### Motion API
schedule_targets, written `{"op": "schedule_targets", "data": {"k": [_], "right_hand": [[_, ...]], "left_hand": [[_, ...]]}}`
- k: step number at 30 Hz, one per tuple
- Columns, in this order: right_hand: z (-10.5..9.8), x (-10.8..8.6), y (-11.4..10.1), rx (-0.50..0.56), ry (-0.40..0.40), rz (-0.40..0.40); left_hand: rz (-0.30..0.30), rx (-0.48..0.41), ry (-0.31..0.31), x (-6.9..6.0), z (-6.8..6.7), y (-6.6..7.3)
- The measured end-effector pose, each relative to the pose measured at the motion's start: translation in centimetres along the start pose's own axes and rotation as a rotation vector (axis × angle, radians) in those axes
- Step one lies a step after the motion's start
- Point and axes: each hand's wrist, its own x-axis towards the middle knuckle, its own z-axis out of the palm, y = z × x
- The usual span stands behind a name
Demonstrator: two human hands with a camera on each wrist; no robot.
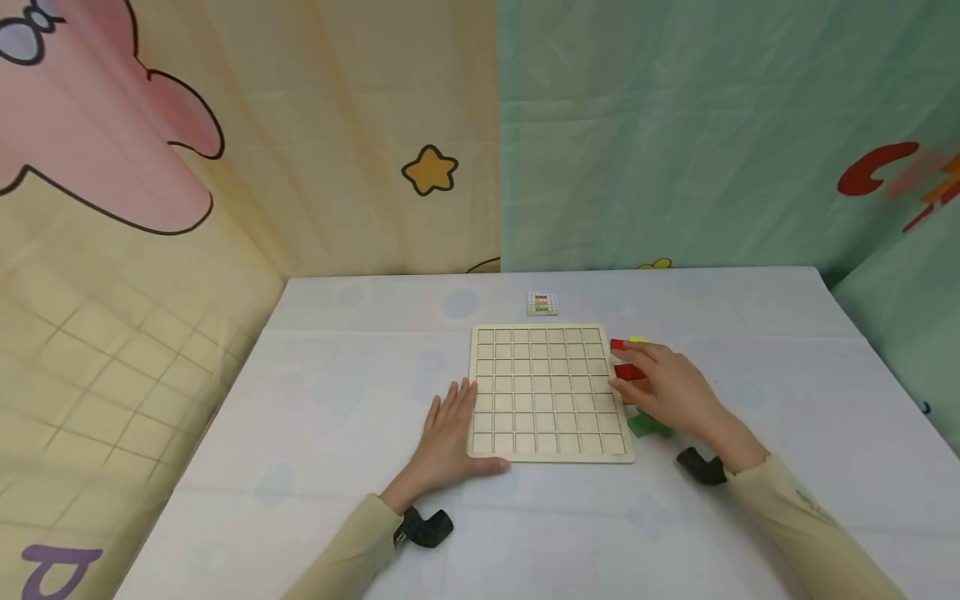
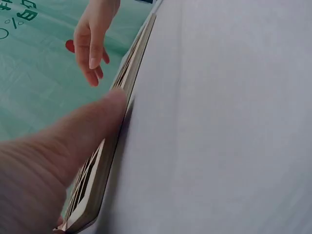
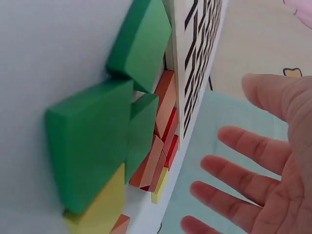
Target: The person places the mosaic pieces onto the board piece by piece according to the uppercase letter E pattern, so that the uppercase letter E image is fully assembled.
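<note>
A square wooden grid board (image 1: 551,383) lies flat on the white table. My left hand (image 1: 450,437) rests along its left edge and near corner, fingers spread; in the left wrist view the thumb (image 2: 92,119) touches the board's side. Above the board's right side hovers my right hand (image 1: 671,387), its fingers loosely bent with nothing between them. Below and beside that hand lie red blocks (image 1: 628,372), green blocks (image 3: 92,141), orange blocks (image 3: 165,97) and yellow blocks (image 3: 105,197), partly hidden by the hand in the head view.
A small card (image 1: 542,303) with a coloured grid pattern lies beyond the board's far edge. The table (image 1: 337,400) has a pale cloth, and printed curtains (image 1: 360,125) hang behind it. Each wrist carries a black camera mount (image 1: 426,528).
</note>
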Motion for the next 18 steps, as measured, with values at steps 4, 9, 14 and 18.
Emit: {"op": "schedule_targets", "data": {"k": [4, 9, 14, 18], "right_hand": [[-0.2, 0.6, 0.3, 0.032, -0.044, 0.076], [-0.4, 1.8, 1.3, 0.051, -0.125, 0.156], [-0.1, 3.3, 2.6, 0.017, -0.231, 0.212], [-0.1, 4.4, 3.2, -0.008, -0.274, 0.244]], "left_hand": [[0.021, 0.036, 0.061, -0.1, 0.5, -0.1], [0.026, 0.113, 0.088, -0.1, 0.7, -0.1], [0.045, 0.147, 0.100, -0.1, 0.8, -0.2], [0.053, 0.161, 0.089, 0.0, 1.0, -0.4]]}}
